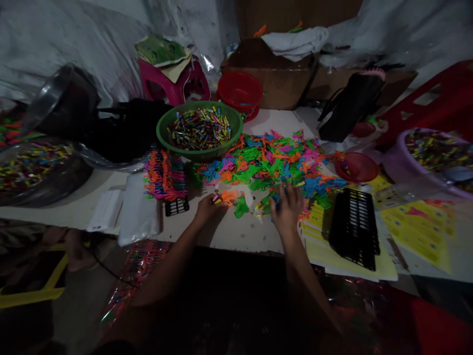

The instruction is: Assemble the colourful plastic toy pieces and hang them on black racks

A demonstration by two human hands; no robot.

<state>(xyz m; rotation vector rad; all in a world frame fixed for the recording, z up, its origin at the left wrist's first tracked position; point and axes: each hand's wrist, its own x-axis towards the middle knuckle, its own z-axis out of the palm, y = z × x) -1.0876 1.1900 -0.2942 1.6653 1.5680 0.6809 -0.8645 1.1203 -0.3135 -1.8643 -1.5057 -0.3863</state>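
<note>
The two hands are working apart over the white table (225, 236); the left hand (206, 209) is pinching a small striped piece (216, 198) at its fingertips, while an orange plastic piece (229, 197) is lying just beside them; whether the fingers are also touching that one, I cannot tell. The right hand (288, 207) is spreading its fingers palm-down at the near edge of a heap of bright plastic pieces (254, 162); whether it is gripping anything underneath, I cannot tell. A green piece (242, 207) is lying between the hands, and a few small sticks (259, 208) are lying near the right one.

The heap is sprawling and tangling, so a careless drag could be pulling neighbours along or sending loose pieces towards the table's near edge; the small striped piece is looking slim and smooth, so a weak pinch could be letting it roll away; the dim light could be hiding a wrong pick; the right forearm is passing near the yellow sheets (314, 224) and could be nudging them.
</note>
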